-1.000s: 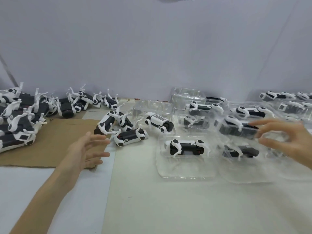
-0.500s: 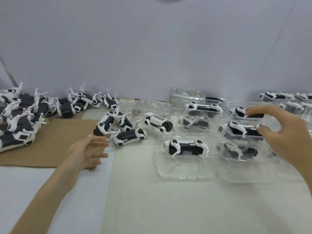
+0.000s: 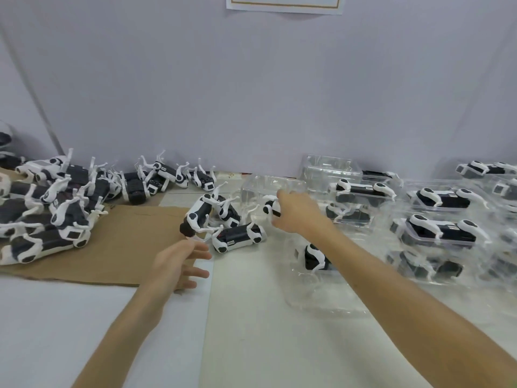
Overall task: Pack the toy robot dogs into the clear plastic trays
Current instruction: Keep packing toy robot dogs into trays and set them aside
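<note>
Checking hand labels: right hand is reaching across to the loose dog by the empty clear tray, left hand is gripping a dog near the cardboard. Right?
One part is off. The head view shows the left hand open, fingers spread, holding nothing; it hovers short of the loose dogs at the cardboard edge. The right hand is indeed on the loose dog by the empty clear tray.
</note>
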